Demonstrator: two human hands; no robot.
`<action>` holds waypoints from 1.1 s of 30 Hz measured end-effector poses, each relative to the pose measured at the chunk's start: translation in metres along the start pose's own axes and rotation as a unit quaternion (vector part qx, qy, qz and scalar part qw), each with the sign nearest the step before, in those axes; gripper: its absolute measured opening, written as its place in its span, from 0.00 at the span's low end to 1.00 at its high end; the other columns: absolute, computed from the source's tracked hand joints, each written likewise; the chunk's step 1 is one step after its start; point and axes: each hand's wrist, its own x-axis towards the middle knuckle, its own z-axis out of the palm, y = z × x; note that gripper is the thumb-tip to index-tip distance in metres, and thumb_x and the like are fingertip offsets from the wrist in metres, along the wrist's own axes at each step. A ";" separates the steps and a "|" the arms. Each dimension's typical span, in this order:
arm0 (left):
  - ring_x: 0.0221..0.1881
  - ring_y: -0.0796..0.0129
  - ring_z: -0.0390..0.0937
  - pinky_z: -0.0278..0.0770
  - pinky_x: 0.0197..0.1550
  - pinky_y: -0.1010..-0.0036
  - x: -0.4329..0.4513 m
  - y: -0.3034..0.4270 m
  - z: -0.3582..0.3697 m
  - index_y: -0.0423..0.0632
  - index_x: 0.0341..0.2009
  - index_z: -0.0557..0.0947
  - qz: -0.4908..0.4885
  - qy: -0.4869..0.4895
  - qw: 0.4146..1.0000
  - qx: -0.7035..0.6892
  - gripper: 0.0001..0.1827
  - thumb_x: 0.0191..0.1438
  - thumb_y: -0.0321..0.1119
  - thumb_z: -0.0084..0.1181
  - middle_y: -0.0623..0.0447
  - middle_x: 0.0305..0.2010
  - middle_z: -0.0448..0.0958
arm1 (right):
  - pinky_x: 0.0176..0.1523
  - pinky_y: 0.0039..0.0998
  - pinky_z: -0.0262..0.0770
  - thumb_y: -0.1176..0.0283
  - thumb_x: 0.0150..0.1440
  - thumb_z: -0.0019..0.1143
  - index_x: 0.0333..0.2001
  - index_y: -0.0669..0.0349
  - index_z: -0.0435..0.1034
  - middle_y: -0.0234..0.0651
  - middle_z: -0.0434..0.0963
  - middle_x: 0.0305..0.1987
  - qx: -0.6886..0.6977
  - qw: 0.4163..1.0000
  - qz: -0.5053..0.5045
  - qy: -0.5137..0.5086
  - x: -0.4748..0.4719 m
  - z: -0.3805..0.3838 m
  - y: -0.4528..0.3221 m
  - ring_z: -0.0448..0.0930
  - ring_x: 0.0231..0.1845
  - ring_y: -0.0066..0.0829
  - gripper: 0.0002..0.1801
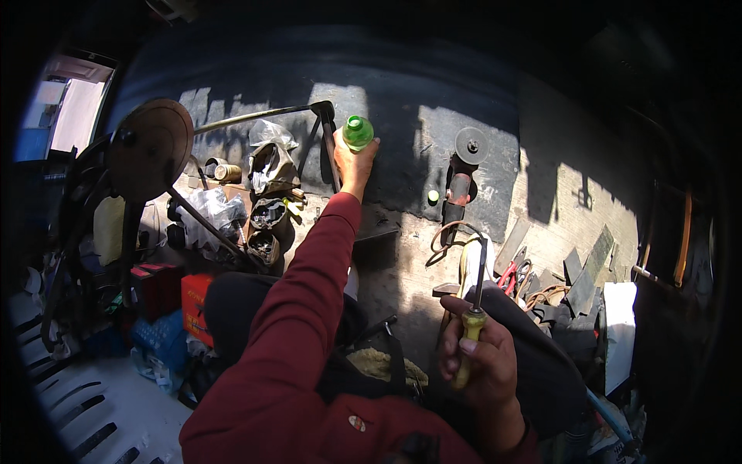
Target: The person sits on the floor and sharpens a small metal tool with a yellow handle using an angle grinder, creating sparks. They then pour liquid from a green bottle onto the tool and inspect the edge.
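Note:
My left hand [353, 159] is stretched out over the dark mat, its fingers closed around a green plastic bottle [357, 133] without a cap. A small light-green bottle cap [433, 196] lies on the mat to the right. Close to my body, my right hand [480, 354] holds a screwdriver [472, 336] by its yellowish handle, the shaft pointing away from me; the shaft's far end looks bent or hooked. An angle grinder [458, 188] with a round disc rests on the mat beyond my right hand.
A round metal disc [151, 151] on a stand rises at the left, near bags and tins [268, 213] of small parts. A metal bar frame [261, 116] reaches to the bottle. Red-handled pliers [508, 275], flat metal pieces [579, 284] and a white panel [619, 336] are at the right.

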 end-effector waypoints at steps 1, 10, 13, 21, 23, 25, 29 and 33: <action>0.50 0.57 0.82 0.78 0.56 0.61 -0.005 0.011 -0.002 0.47 0.53 0.76 0.029 0.009 0.999 -0.010 0.34 0.43 0.39 0.80 0.47 0.48 0.83 | 0.34 0.26 0.77 0.72 0.59 0.53 0.70 0.75 0.62 0.38 0.76 0.37 0.006 1.000 -0.002 -0.014 -0.002 -0.002 -0.001 0.76 0.30 0.24 0.35; 0.46 0.60 0.85 0.82 0.50 0.65 -0.060 0.161 -0.060 0.47 0.51 0.75 0.185 -0.109 0.976 -0.031 0.32 0.47 0.39 0.81 0.47 0.46 0.84 | 0.30 0.23 0.73 0.64 0.63 0.50 0.71 0.73 0.62 0.34 0.75 0.30 -0.066 0.991 -0.014 -0.115 -0.030 0.013 -0.011 0.75 0.25 0.23 0.36; 0.48 0.56 0.86 0.84 0.50 0.64 -0.077 0.206 -0.105 0.47 0.54 0.74 0.256 -0.175 0.950 -0.029 0.34 0.47 0.38 0.81 0.46 0.47 0.85 | 0.31 0.22 0.71 0.64 0.64 0.50 0.71 0.71 0.63 0.33 0.76 0.29 -0.142 0.981 -0.024 -0.132 -0.044 0.020 -0.017 0.74 0.24 0.21 0.35; 0.53 0.47 0.83 0.83 0.55 0.59 -0.117 0.233 -0.202 0.47 0.59 0.78 0.354 -0.198 0.913 0.045 0.37 0.42 0.32 0.81 0.43 0.53 0.81 | 0.39 0.30 0.78 0.82 0.59 0.59 0.59 0.66 0.64 0.46 0.85 0.40 -0.589 0.754 -0.290 -0.035 -0.051 0.040 -0.041 0.84 0.34 0.29 0.24; 0.54 0.47 0.82 0.82 0.56 0.59 -0.122 0.226 -0.212 0.47 0.57 0.79 0.347 -0.188 0.917 0.051 0.36 0.41 0.30 0.80 0.43 0.53 0.81 | 0.42 0.33 0.80 0.81 0.58 0.65 0.59 0.64 0.65 0.48 0.86 0.41 -0.663 0.678 -0.315 -0.039 -0.047 0.045 -0.049 0.88 0.38 0.40 0.26; 0.54 0.47 0.82 0.81 0.56 0.59 -0.125 0.219 -0.215 0.47 0.56 0.79 0.359 -0.181 0.914 0.050 0.35 0.41 0.29 0.79 0.44 0.52 0.82 | 0.43 0.34 0.81 0.80 0.58 0.68 0.59 0.62 0.67 0.49 0.86 0.41 -0.687 0.645 -0.329 -0.057 -0.041 0.051 -0.051 0.89 0.41 0.44 0.26; 0.52 0.47 0.81 0.77 0.58 0.57 -0.124 0.210 -0.218 0.48 0.54 0.80 0.386 -0.158 0.905 0.077 0.33 0.40 0.28 0.76 0.45 0.50 0.82 | 0.45 0.35 0.83 0.80 0.57 0.70 0.59 0.59 0.72 0.49 0.86 0.41 -0.707 0.615 -0.342 -0.067 -0.030 0.061 -0.052 0.89 0.44 0.45 0.26; 0.51 0.47 0.80 0.75 0.57 0.57 -0.117 0.204 -0.217 0.49 0.53 0.81 0.367 -0.158 0.912 0.090 0.31 0.41 0.29 0.76 0.45 0.47 0.82 | 0.46 0.33 0.83 0.81 0.56 0.70 0.58 0.62 0.74 0.48 0.87 0.42 -0.714 0.595 -0.363 -0.061 -0.022 0.064 -0.057 0.89 0.43 0.42 0.25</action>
